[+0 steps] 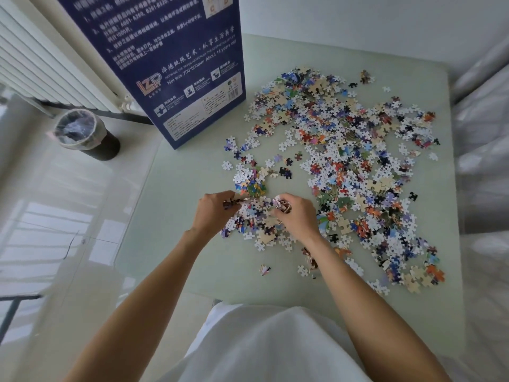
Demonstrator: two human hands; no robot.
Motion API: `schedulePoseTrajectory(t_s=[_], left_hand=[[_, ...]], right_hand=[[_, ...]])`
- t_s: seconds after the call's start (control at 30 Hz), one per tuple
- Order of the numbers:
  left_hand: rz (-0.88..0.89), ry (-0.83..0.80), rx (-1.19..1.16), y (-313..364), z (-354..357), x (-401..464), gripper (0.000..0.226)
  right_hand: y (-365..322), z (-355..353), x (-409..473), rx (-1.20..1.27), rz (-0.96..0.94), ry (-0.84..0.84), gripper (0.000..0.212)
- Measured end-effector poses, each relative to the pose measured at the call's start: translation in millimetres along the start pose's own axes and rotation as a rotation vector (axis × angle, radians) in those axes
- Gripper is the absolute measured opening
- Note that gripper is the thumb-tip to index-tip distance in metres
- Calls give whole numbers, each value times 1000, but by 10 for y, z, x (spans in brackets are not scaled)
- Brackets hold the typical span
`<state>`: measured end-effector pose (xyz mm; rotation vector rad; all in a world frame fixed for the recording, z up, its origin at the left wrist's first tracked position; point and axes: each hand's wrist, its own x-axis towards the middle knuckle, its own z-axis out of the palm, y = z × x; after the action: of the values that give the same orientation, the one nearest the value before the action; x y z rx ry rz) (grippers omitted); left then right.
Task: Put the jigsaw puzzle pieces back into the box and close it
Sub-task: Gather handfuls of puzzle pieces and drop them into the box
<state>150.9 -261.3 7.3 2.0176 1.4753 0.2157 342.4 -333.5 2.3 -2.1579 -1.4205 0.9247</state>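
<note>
Hands (213, 209) full of puzzle pieces (358, 161)

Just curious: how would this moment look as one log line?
left hand: holds pieces | right hand: holds pieces | box: upright | pile: on table

Both bare forearms reach forward from the bottom of the head view and converge toward the middle. Left hand (212, 210) is back-up, wrist slightly bent, fingers curled inward toward the right and pinching a small clump of puzzle pieces (234, 202) at the fingertips. Right hand (296, 213) is back-up, close to the left hand but not touching it, fingers curled down and toward the left, gripping another clump of pieces near the thumb side. Both hands sit low on the counter (179, 216), knuckles up, palms hidden. Right forearm runs diagonally from lower right; left forearm from lower left. No sleeves on either forearm.
</note>
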Motion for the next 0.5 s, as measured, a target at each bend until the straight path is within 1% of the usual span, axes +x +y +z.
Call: schedulePoseTrajectory(t_s=[0.17,0.27,0.4,0.5], left_hand=[[14,81,-18,219,-309,-298,19],[70,126,-25,366,-566,-320,22],[241,241,-41,582,-1037,-189,25],[436,415,-80,737,-1558,13,26]], right_hand=[[-111,-300,-169,-57,-89,3,36],[-302,-586,-227,-20,-124,25,34],[-639,-988,-203,155,-145,91,32],[-911,-1283,-101,316,-159,128,37]])
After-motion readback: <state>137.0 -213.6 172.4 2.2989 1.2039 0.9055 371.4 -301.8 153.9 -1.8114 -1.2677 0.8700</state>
